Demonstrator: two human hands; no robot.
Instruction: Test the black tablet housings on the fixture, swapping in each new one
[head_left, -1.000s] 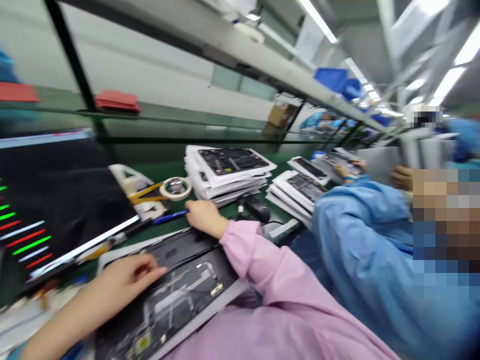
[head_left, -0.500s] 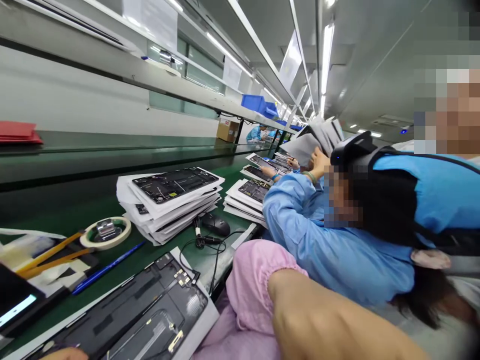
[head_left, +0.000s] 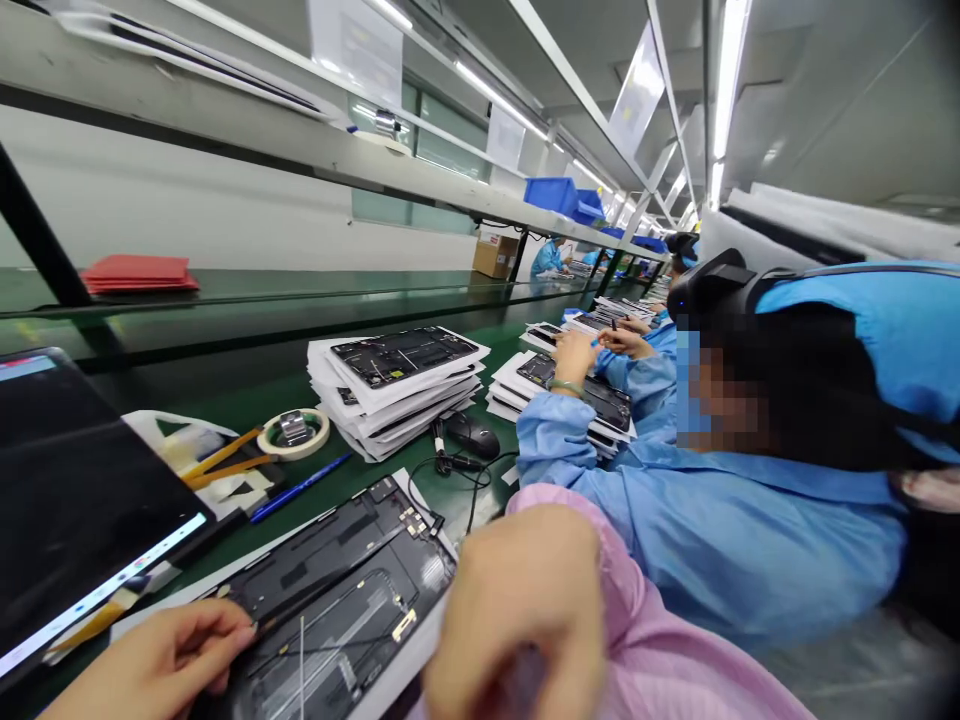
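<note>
A dark tablet housing [head_left: 330, 600] with its inner parts and fine cables exposed lies on white paper at the front of the bench. My left hand [head_left: 172, 650] rests over its near left edge, thumb and forefinger pressed together; whatever is between them is too small to make out. Blurred by motion, my right hand [head_left: 525, 600] hangs curled above the housing's right edge, under a pink sleeve [head_left: 630, 620]. Its fingertips are hidden or smeared. A thin pale line [head_left: 301, 665] crosses the housing between my hands.
Left is a black screen [head_left: 82, 500]. Behind the housing are a blue pen [head_left: 300, 487], tape roll [head_left: 294, 432], papered stack of housings [head_left: 397, 400], and mouse [head_left: 472, 435] with cable. A co-worker in blue [head_left: 712, 520] sits close right, hands over another stack [head_left: 517, 390]. Red sheets [head_left: 139, 272] lie further back.
My view has turned left, so the bench has shifted right. My left hand has come further into view, and my right hand has moved left toward the housing. The raised paper sheets now appear further right.
</note>
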